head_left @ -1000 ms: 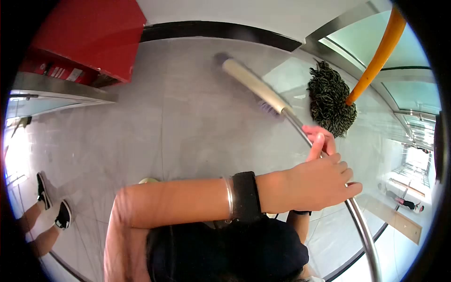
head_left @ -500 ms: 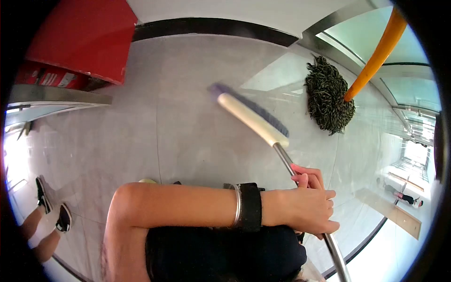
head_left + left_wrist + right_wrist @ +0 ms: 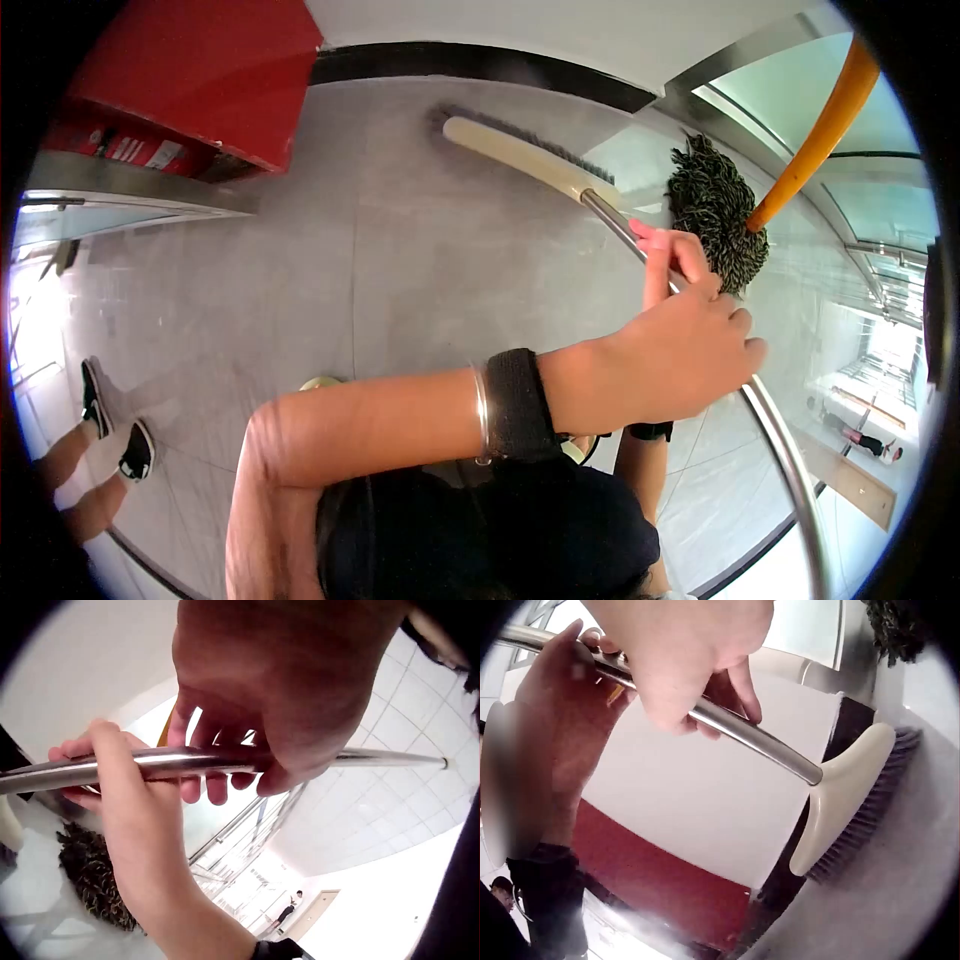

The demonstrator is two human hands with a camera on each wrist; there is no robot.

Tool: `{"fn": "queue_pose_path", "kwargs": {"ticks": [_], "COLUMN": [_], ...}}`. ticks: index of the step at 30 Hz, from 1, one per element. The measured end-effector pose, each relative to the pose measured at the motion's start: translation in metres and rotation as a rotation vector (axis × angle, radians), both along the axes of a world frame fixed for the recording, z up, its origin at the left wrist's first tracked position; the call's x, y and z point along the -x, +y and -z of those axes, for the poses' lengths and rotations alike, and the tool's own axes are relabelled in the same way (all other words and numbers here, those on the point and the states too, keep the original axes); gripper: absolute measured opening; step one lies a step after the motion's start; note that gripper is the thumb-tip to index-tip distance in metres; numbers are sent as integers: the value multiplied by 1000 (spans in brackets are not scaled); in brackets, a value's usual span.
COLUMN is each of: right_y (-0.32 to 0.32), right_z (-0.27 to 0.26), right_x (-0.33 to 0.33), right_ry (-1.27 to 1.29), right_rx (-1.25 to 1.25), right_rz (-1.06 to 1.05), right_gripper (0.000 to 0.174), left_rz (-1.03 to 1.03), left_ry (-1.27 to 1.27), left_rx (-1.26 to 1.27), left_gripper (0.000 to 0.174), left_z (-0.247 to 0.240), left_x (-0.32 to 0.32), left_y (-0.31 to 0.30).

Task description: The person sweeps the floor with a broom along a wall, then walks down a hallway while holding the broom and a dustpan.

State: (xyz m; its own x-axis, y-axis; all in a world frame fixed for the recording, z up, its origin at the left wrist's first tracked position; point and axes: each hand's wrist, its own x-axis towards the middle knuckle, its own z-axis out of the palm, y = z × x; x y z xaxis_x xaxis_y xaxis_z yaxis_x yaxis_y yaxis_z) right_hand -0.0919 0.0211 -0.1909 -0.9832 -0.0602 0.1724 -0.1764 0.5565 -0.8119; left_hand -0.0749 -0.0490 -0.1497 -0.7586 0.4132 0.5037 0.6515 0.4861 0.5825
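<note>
A metal pole (image 3: 787, 455) runs from the lower right up to a broom's cream head (image 3: 520, 158), whose grey bristles lie along its far side. My left hand (image 3: 660, 355) reaches across my body and grips the pole; its fingers and thumb are round it in the left wrist view. Closer to the broom head, my right hand (image 3: 676, 258), partly hidden behind the left, grips the same pole. In the right wrist view my right hand (image 3: 686, 664) curls round the pole above the cream head (image 3: 851, 787), and the bristles (image 3: 870, 817) are over the grey floor.
A dark mop head (image 3: 715, 210) with an orange handle (image 3: 815, 125) stands right of the broom, beside glass panels. At the upper left is a red box (image 3: 200, 80). Someone's legs in black shoes (image 3: 138, 452) show at the lower left. A white wall has a black baseboard (image 3: 480, 75).
Over the last half second the broom head has moved away from my body, toward the baseboard. Both hands have moved forward and slightly right with the pole, still gripping it.
</note>
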Motion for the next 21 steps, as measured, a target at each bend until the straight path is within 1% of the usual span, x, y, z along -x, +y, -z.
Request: {"fn": "queue_pose_path", "kwargs": {"ticks": [2, 3, 5, 6, 9, 10, 12, 13, 15, 16, 17, 19, 20, 21], "right_y": [-1, 1, 8, 12, 23, 29, 23, 21, 27, 41, 54, 111, 117, 100], "right_z": [6, 2, -5, -2, 13, 17, 5, 1, 17, 30, 42, 60, 60, 32], "right_x": [-3, -9, -25, -35, -52, -57, -62, -64, -67, -74, -81, -98, -101, -98], "right_ry": [0, -55, -161, -141, -64, -74, -295, -406, -332, -382, -434, -709, -724, -1001], "right_rx": [-50, -118, -259, -187, -34, -34, -36, -34, -64, -26, 13, 206, -133, -408], "right_rz": [-32, -52, -97, -121, -150, -158, -34, 26, 67, -8, -81, -415, -438, -485], "right_gripper": [19, 18, 17, 15, 13, 10, 7, 8, 16, 22, 29, 46, 42, 38], "left_rz": [66, 99, 259, 338, 511, 503, 477, 432, 343, 58, 99, 180, 219, 170], "left_ry": [14, 21, -117, -186, -287, -282, -279, -310, -374, -407, -415, -429, -435, -412], "left_rx": [104, 156, 102, 74, -29, -31, -29, -2, 54, 384, 332, 225, 171, 160], "left_gripper": [12, 11, 9, 9, 12, 12, 13, 13, 16, 13, 10, 8, 10, 6], "left_z": [2, 3, 10, 14, 20, 22, 29, 38, 55, 40, 43, 70, 83, 98], "left_x": [-5, -9, -22, -29, -41, -43, -47, -49, -54, -55, -52, -27, -18, -14], "left_y": [-1, 0, 17, 25, 27, 30, 39, 46, 60, 60, 59, 49, 45, 43]}}
